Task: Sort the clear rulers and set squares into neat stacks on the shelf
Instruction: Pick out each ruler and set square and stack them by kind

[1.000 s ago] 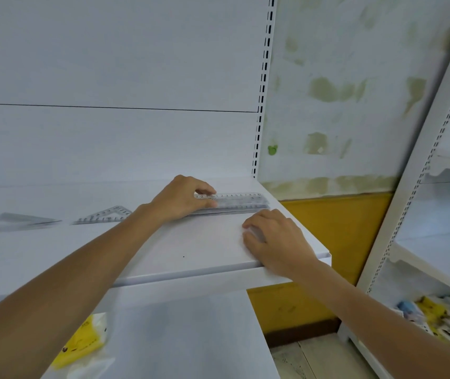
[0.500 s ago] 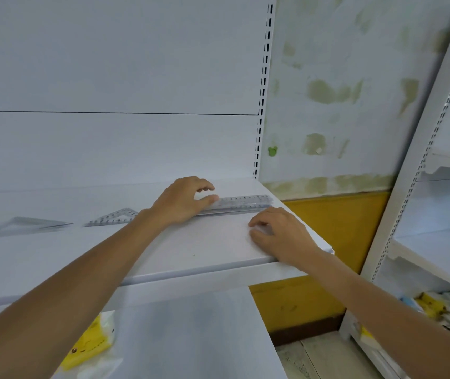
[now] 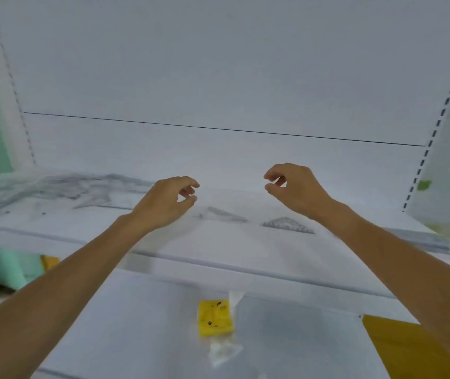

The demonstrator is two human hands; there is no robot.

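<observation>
My left hand (image 3: 167, 202) and my right hand (image 3: 296, 188) hover above the white shelf (image 3: 218, 250), fingers loosely curled, holding nothing. Two clear set squares lie between them on the shelf: one (image 3: 225, 214) just right of my left hand, another (image 3: 288, 225) below my right hand. A blurred jumble of several clear rulers and set squares (image 3: 62, 188) covers the shelf's left part. The stack of clear rulers (image 3: 420, 238) lies at the shelf's right end, beyond my right forearm.
White back panels rise behind the shelf, with slotted uprights at left (image 3: 13, 88) and right (image 3: 437, 124). On the lower shelf lies a yellow packet in clear wrap (image 3: 215, 318). A green wall stands at far left, a yellow wall at lower right.
Both hands have let go of the ruler stack and lifted off the shelf. The view has swung left, so the stack now sits at the far right and the left jumble is in sight.
</observation>
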